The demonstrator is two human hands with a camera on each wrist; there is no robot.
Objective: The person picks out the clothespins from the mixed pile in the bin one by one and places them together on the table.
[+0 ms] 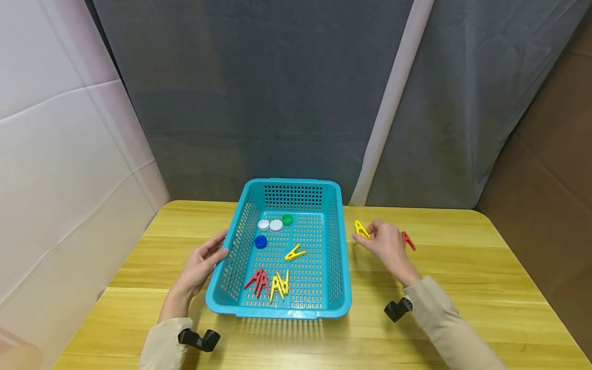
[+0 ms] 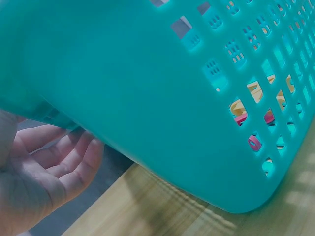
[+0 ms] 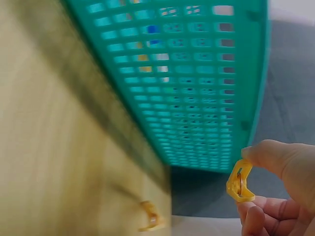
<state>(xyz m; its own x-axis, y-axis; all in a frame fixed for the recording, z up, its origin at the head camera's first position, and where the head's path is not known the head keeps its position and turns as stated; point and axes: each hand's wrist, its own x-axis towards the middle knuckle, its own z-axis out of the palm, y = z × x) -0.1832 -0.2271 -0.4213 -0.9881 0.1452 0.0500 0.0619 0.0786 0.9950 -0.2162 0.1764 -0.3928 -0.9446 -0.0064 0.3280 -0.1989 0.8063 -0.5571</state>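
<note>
A yellow clothespin (image 3: 240,182) is pinched between the thumb and fingers of my right hand (image 1: 386,244), just right of the blue plastic basket (image 1: 341,308). My left hand (image 1: 199,264) holds the basket's left side, its thumb at the rim and its fingers (image 2: 81,160) tucked under the edge. Inside the basket lie a yellow clothespin (image 1: 294,253), more yellow clothespins (image 1: 279,284) and red clothespins (image 1: 259,281) near the front. Toward the back are a blue cap (image 1: 261,242), two white caps (image 1: 275,225) and a green cap (image 1: 287,220).
On the wooden table (image 1: 462,288), a red clothespin (image 1: 408,240) lies to the right of my right hand. The right wrist view shows another yellow clothespin (image 3: 151,216) on the tabletop. A grey curtain (image 1: 254,103) hangs behind the table's back edge.
</note>
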